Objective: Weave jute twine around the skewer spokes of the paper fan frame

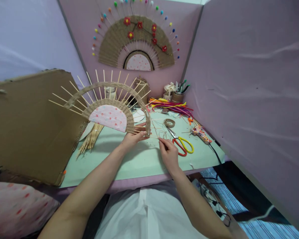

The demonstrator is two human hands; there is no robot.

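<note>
My left hand [134, 136] grips the lower right corner of a half-round woven fan frame [107, 106], held upright above the pale green table [139, 159]. The frame has a pink dotted centre, bands of jute weave and thin wooden sticks fanning outward. My right hand [168, 153] pinches a thin strand of jute twine [161, 135] just right of the frame's corner. The fingers of both hands are closed.
Red and yellow scissors [181, 143] lie right of my right hand, with a small twine roll [169, 123] and coloured pipe cleaners [171, 107] behind. A cardboard sheet [27, 122] leans at left. A finished fan [137, 43] hangs on the back wall. Loose sticks [91, 139] lie under the frame.
</note>
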